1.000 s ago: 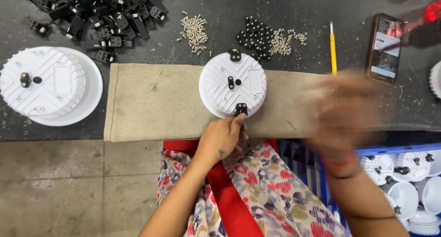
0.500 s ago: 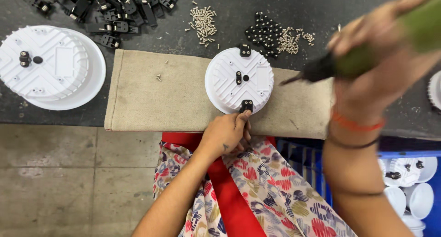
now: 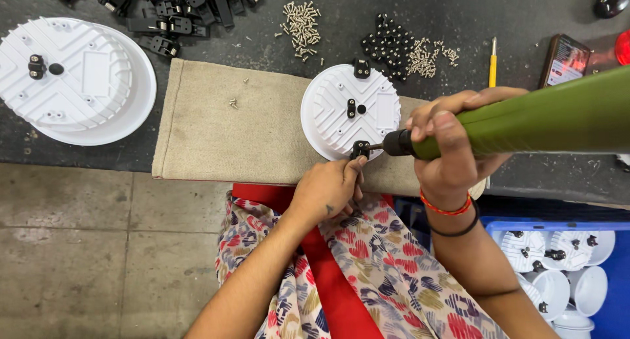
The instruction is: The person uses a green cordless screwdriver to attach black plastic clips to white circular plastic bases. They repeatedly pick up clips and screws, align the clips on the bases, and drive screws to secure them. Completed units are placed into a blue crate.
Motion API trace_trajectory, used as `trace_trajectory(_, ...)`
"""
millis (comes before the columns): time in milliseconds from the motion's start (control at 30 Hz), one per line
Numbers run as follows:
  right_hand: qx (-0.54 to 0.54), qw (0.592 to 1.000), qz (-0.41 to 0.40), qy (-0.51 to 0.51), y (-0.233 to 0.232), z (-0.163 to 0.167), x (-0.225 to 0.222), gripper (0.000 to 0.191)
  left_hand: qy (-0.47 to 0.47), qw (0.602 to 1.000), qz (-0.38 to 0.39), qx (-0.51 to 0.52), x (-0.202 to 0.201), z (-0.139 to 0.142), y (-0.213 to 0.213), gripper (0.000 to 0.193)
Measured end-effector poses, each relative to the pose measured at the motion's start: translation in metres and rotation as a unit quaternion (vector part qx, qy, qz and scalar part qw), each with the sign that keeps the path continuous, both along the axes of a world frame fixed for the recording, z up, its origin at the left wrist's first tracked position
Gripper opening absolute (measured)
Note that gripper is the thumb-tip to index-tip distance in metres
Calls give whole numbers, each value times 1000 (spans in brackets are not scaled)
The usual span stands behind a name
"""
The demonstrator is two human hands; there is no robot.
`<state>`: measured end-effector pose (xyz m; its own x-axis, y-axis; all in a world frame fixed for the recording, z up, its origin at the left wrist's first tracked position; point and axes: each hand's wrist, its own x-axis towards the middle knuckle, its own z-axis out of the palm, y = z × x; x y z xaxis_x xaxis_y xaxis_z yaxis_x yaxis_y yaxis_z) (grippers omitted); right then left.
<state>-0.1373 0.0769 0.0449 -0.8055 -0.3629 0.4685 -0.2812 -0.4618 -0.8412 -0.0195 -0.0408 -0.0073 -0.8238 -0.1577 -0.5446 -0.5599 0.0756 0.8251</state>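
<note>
Right hand [image 3: 453, 148] has swung the green driver [image 3: 545, 119] in, fist clamped round it, bit now on the black clip [image 3: 360, 148] at the disc's [image 3: 350, 110] near edge, left hand [image 3: 326, 191] pinching that clip steady.

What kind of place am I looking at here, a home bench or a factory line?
Most likely a small assembly workshop or factory bench. The right hand drives a green power screwdriver into a white round housing, with heaps of screws and a blue crate of identical housings.
</note>
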Motion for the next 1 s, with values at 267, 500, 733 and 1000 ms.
trace_trajectory(267, 9, 999, -5, 34, 3, 4, 1, 28, -20, 1000, -1, 6, -1, -1, -1, 53)
trace_trajectory(500, 13, 999, -11, 29, -1, 4, -1, 30, -11, 1000, 0, 3, -1, -1, -1, 54)
trace_trajectory(733, 62, 996, 19, 62, 1, 3, 4, 28, -22, 1000, -5, -4, -2, 1, -2, 54)
trace_trajectory(1000, 117, 986, 56, 108, -1, 6, 8, 31, -23, 1000, -7, -13, -2, 0, -2, 55)
